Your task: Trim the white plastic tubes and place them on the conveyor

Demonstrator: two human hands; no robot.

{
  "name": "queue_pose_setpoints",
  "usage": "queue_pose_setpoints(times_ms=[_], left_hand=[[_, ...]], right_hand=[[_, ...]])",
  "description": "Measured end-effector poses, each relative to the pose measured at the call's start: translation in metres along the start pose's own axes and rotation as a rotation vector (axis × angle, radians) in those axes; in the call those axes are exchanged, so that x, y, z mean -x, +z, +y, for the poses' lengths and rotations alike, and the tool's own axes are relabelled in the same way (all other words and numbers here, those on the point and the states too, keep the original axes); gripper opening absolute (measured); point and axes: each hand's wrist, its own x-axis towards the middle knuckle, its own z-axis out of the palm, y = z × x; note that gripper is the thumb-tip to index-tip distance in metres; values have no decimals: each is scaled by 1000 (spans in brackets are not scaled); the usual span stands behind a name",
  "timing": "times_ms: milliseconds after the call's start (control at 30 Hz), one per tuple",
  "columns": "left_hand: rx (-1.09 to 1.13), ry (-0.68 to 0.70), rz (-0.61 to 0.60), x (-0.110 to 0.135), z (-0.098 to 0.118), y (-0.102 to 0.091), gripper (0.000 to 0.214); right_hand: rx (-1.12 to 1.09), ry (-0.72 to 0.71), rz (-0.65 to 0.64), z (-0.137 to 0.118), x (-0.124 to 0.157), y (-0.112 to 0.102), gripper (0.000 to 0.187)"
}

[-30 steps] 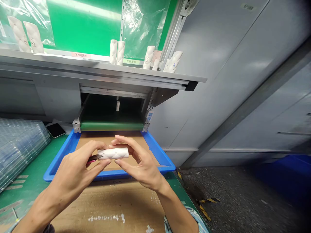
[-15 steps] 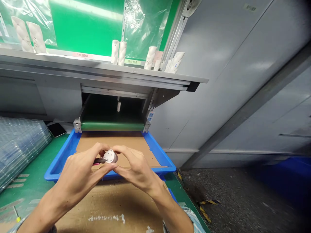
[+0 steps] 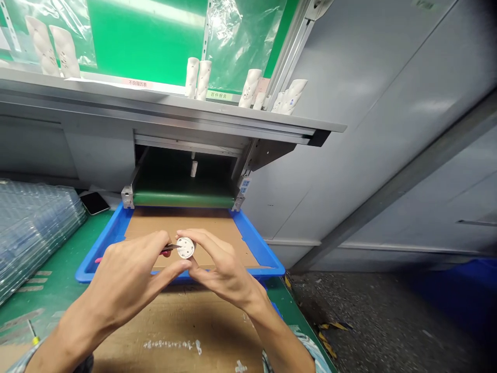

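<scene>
In the centre of the frame, a white cylinder (image 3: 186, 248) is held above the blue tray (image 3: 272, 269), its round end face — dotted with small dark holes — turned toward the camera. The right hand (image 3: 229, 267) has it in a narrow grip, the bent fingers over the top and the thumb underneath. The left hand (image 3: 128, 274) is closed around a slim tool (image 3: 171, 247) with a dark metal tip and pink on its handle; the tip lies over the left edge of the end face, though whether it presses on the surface or just hovers there cannot be told. The left thumb reaches in below the cylinder, beside the right thumb. The step in hand looks like close work with the tool on that end face. The next move seems to call for the right hand to keep the face square and steady while the left guides the tip in small, light motions — a slip could scratch the rim or nick a finger of the right hand. Past the hands, the cardboard sheet (image 3: 205, 225) lines the tray, and higher up a second white cylinder (image 3: 194, 169) stands on the green conveyor belt (image 3: 182, 199).
</scene>
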Motion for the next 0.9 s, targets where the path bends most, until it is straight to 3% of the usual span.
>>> queue_pose_setpoints(times_ms=[167, 700, 900], left_hand=[[-113, 17, 9, 1, -1, -1, 45], [-275, 75, 25, 2, 5, -1, 49], [-154, 80, 17, 3, 7, -2, 45]], right_hand=[[-44, -1, -51, 2, 3, 0, 46], [-29, -53, -11, 3, 4, 1, 45], [-32, -44, -12, -2, 1, -3, 46]])
